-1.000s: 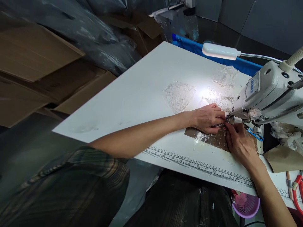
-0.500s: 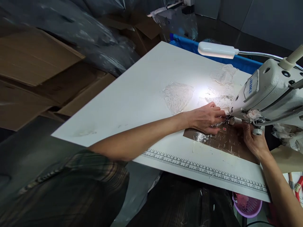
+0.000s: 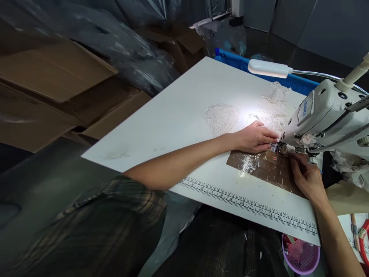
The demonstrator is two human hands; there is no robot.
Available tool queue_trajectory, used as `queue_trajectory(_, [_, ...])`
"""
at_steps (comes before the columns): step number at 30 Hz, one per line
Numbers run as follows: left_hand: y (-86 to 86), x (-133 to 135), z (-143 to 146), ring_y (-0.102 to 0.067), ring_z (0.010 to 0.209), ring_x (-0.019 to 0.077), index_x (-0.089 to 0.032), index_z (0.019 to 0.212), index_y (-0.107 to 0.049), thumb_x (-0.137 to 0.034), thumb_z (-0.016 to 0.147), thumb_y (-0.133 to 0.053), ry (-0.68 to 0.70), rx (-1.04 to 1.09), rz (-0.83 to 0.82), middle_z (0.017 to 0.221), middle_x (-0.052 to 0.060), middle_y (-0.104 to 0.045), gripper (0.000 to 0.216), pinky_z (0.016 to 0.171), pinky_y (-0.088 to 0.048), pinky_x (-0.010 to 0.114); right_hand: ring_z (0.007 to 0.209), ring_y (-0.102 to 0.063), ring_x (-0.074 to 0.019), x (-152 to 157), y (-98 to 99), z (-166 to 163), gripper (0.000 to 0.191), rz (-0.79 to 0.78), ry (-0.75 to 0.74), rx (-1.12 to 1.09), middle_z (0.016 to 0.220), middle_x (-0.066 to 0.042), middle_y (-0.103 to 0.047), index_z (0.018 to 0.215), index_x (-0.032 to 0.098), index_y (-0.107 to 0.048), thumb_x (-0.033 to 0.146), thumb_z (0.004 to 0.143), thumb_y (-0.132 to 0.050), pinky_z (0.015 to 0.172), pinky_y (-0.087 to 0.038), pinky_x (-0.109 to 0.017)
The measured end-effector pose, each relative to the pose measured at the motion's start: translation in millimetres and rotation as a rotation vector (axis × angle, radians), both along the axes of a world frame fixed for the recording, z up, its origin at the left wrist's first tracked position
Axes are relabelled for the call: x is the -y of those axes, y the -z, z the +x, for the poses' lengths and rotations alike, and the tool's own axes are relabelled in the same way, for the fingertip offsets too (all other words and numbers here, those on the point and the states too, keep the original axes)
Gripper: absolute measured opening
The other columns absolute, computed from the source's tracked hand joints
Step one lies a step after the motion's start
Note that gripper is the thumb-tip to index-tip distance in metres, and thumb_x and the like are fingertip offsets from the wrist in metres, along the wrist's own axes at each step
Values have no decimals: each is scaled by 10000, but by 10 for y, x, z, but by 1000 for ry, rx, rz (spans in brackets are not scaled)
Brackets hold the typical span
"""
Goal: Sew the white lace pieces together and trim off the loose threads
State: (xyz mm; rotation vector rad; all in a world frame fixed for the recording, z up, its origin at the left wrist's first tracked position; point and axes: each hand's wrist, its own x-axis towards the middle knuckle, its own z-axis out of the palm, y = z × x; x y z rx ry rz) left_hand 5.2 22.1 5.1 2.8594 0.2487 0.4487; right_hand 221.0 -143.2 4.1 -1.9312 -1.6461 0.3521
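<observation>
My left hand (image 3: 256, 137) lies palm down beside the needle area of the white sewing machine (image 3: 325, 111), its fingers stretched over the edge of some white lace (image 3: 271, 117). On the other side of the presser foot (image 3: 282, 148), my right hand (image 3: 308, 177) has its fingers curled in and pressed together. What those fingertips hold is hidden; a small white bit of fabric shows just by them. Under both hands is a brown, scratched plate (image 3: 259, 165) with a small red mark. A separate lace piece (image 3: 221, 117) lies flat to the left.
A white lamp (image 3: 269, 68) on a bendy neck lights the white table (image 3: 161, 127), which has a printed ruler along its front edge. Cardboard boxes (image 3: 54, 69) stand at left. A purple basket (image 3: 307, 261), red-handled scissors (image 3: 363, 238) and gathered white fabric (image 3: 348, 165) are at right.
My left hand's fingers have straightened and flattened beside the presser foot. My right hand has shifted slightly, staying close to the needle area. The whole view has swung a little.
</observation>
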Motion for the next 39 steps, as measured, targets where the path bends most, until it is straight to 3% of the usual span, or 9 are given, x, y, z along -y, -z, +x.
queue_trajectory(5, [36, -37, 12, -594, 1229, 209, -281, 1276, -643, -279, 999, -407, -35, 19, -111, 1415, 50, -609, 364, 1057, -349, 449, 922, -684, -230, 42, 27, -276, 246, 274, -260, 126, 1033, -113, -708, 1053, 217, -707, 284, 958, -491, 841, -573, -411])
queue_trajectory(10, [26, 3, 17, -514, 1339, 252, -239, 1331, -591, -284, 1011, -391, -60, -7, -50, 1468, 102, -553, 380, 1116, -303, 509, 1297, -526, -340, 113, -5, -574, 427, 227, -551, 239, 1312, -217, -625, 1321, 128, -598, 336, 952, -546, 1032, -477, -568])
queue_trajectory(12, [28, 19, 13, -484, 1363, 277, -226, 1340, -573, -297, 1020, -382, -81, -20, -4, 1504, 121, -507, 379, 1126, -288, 535, 1300, -538, -338, 143, -69, -620, 369, 146, -706, 170, 1262, -185, -675, 1225, 153, -659, 367, 946, -547, 1085, -406, -603])
queue_trajectory(15, [61, 32, 4, -467, 1366, 303, -204, 1337, -554, -332, 1026, -376, -128, -17, 47, 1557, 163, -420, 381, 1126, -285, 556, 949, -712, -197, 186, -162, -640, 292, 29, -970, -172, 902, -41, -768, 821, 217, -691, 313, 981, -466, 1083, -422, -490])
queue_trajectory(18, [111, 41, -4, -444, 1381, 322, -144, 1371, -500, -365, 1022, -372, -217, 45, 77, 1556, 221, -392, 432, 1128, -289, 559, 596, -632, -98, 192, -171, -640, 352, 129, -901, -372, 657, 20, -690, 645, 206, -556, 215, 979, -447, 837, -513, -322])
queue_trajectory(21, [137, 53, -6, -429, 1392, 330, -112, 1412, -437, -360, 1018, -363, -332, 131, 104, 1539, 244, -404, 472, 1119, -298, 569, 528, -542, -86, 162, -119, -634, 321, 299, -762, -287, 602, 27, -625, 641, 205, -511, 132, 952, -473, 685, -474, -280])
queue_trajectory(27, [141, 28, 30, -501, 1343, 333, -87, 1394, -479, -348, 1027, -349, -311, 21, 82, 1500, 241, -464, 469, 1069, -369, 539, 543, -530, -87, 143, -42, -631, 276, 408, -796, -46, 637, 26, -628, 697, 202, -517, 70, 936, -483, 685, -459, -291])
queue_trajectory(33, [154, -23, 86, -457, 1407, 330, -131, 1410, -509, -335, 1017, -422, -291, -47, 101, 1531, 194, -450, 452, 1108, -375, 499, 531, -529, -89, 122, 2, -545, 247, 526, -809, 9, 635, 39, -610, 747, 210, -534, 30, 915, -517, 655, -478, -281])
queue_trajectory(39, [-79, 87, -179, -452, 1393, 335, -94, 1371, -510, -408, 1002, -497, -328, -95, 144, 1543, 224, -415, 484, 1111, -365, 481, 512, -540, -89, 85, -5, -451, 245, 603, -783, 25, 627, 42, -617, 749, 215, -530, 41, 921, -519, 613, -487, -274])
